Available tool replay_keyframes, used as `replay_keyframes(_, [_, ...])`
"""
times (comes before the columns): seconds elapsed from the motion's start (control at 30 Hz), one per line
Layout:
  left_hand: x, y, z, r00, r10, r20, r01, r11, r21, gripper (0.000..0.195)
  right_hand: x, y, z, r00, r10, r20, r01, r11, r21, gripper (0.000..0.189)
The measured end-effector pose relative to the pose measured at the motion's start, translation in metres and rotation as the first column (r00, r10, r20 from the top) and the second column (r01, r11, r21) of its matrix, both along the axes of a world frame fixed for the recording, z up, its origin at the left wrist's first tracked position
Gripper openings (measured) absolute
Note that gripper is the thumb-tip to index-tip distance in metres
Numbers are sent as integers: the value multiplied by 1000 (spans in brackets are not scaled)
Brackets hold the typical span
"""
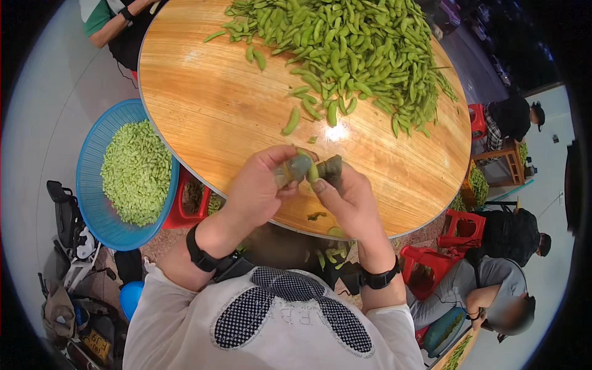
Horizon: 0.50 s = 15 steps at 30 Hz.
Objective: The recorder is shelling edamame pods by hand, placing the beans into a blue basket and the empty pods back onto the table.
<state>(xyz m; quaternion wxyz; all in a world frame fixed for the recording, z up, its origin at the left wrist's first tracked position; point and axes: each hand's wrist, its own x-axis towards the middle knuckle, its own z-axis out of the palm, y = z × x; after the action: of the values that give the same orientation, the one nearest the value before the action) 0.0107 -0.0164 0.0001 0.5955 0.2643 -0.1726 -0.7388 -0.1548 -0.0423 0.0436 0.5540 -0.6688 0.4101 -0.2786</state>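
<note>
Over the near part of a round wood-grain table (194,101), my left hand (266,185) and my right hand (347,194) meet around one green soybean pod (313,170). Both hands grip the pod, with the right thumb pressed against it. Greenish covers wrap some fingers on each hand. A large heap of green soybean pods (370,51) lies on the table's far side, and a few loose pods (291,121) lie between the heap and my hands. To the left, a blue plastic basket (85,185) holds many shelled green beans (136,175).
Red plastic stools (423,268) stand at right, where several people sit, one in grey (495,277). Another person's arm (111,30) is at the upper left. A parked scooter (76,240) stands at left beside a blue bowl (132,298). Pods lie below the table's near edge.
</note>
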Motion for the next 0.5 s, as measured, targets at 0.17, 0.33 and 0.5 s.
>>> replay_keyframes(0.17, [-13,-5,0,978,137,158,-131,990,-51,9,-14,1,9,984,43,170,-95,946,311,17])
replay_keyframes(0.33, [-22,-5,-8,861,277,428,-159,943,-292,9,-14,1,-1,985,10,174,-80,913,401,19])
replay_keyframes(0.5, [-23,-4,-8,903,150,403,-60,972,-227,9,-22,3,-4,945,-129,300,-95,771,629,16])
